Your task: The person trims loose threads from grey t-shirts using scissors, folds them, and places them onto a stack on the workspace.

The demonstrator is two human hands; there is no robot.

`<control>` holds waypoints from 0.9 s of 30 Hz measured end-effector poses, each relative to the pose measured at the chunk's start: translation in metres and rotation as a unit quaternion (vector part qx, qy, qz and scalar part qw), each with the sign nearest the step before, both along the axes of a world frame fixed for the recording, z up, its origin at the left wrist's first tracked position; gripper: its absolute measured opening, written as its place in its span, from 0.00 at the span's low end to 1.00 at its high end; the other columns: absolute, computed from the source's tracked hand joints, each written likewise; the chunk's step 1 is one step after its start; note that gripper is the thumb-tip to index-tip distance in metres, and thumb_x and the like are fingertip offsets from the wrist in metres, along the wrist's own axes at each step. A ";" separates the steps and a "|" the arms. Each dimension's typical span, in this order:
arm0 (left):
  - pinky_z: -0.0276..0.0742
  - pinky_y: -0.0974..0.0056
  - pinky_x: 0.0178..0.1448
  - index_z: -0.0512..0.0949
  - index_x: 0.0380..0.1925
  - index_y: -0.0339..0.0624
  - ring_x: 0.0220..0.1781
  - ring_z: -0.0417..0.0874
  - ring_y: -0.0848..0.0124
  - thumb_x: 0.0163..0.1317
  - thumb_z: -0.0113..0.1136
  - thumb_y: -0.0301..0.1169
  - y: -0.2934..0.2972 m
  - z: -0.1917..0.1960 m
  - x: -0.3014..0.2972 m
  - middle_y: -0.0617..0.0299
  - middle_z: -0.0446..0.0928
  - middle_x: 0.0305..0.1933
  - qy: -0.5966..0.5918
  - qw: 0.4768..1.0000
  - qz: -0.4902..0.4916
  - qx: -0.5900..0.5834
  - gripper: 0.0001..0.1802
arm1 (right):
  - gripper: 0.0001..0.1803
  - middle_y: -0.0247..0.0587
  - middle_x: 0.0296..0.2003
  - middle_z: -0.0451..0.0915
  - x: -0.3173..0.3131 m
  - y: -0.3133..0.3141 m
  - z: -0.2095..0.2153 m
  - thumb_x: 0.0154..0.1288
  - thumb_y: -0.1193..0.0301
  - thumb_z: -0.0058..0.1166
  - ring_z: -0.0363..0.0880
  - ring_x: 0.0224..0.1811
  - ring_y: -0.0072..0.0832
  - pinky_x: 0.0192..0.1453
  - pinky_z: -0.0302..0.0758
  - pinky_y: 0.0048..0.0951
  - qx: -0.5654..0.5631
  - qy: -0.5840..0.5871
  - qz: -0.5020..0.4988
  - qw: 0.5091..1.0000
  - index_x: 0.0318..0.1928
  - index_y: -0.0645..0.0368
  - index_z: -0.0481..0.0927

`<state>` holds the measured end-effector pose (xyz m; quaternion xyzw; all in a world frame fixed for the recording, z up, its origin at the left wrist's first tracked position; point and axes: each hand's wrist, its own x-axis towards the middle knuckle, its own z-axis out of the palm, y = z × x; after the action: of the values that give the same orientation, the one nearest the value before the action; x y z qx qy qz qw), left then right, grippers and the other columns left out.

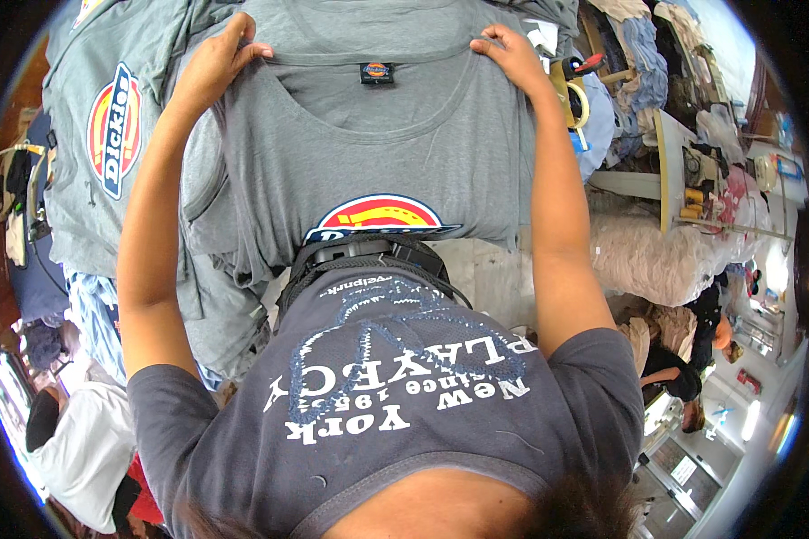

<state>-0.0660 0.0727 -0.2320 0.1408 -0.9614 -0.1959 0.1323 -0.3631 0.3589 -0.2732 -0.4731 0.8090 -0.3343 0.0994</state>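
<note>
A grey T-shirt [377, 153] with a colourful printed badge on its chest lies spread on the table before me, neckline at the far side. My left hand [214, 61] pinches its left shoulder seam. My right hand [511, 56] grips the right shoulder seam. Both arms reach forward over the shirt. A black strap device [364, 256] on my chest hides the shirt's lower part.
More grey shirts [108, 135] with the same badge are piled at the left. A tape dispenser [573, 90] and heaps of fabric [665, 251] lie at the right. Other people [683, 359] work at the right and lower left [72, 440].
</note>
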 end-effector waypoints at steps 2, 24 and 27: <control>0.69 0.57 0.30 0.63 0.40 0.47 0.27 0.75 0.51 0.54 0.52 0.49 -0.002 0.006 -0.005 0.51 0.72 0.23 0.006 0.995 0.020 -0.100 0.22 | 0.25 0.38 0.28 0.78 0.003 -0.001 0.001 0.48 0.47 0.55 0.76 0.31 0.32 0.37 0.70 0.28 -0.029 0.053 -0.024 0.998 0.32 0.56 0.74; 0.68 0.62 0.43 0.73 0.35 0.43 0.41 0.73 0.61 0.56 0.53 0.39 0.045 -0.012 0.043 0.57 0.73 0.34 0.255 0.936 0.203 -0.133 0.12 | 0.22 0.44 0.37 0.76 0.042 0.033 0.008 0.55 0.53 0.51 0.74 0.39 0.36 0.39 0.70 0.33 -0.143 0.348 -0.065 0.924 0.42 0.57 0.73; 0.66 0.65 0.38 0.71 0.30 0.37 0.31 0.71 0.64 0.56 0.54 0.31 0.094 -0.021 0.121 0.56 0.69 0.28 0.235 0.941 0.236 -0.062 0.08 | 0.15 0.34 0.33 0.75 0.080 0.111 0.015 0.56 0.64 0.55 0.72 0.34 0.22 0.38 0.67 0.22 -0.147 0.024 -0.110 0.983 0.40 0.61 0.74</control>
<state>0.0551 0.1664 -0.2534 0.3049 -0.8524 -0.1268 0.4054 -0.2833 0.4699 -0.2581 -0.3985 0.8002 -0.4474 -0.0277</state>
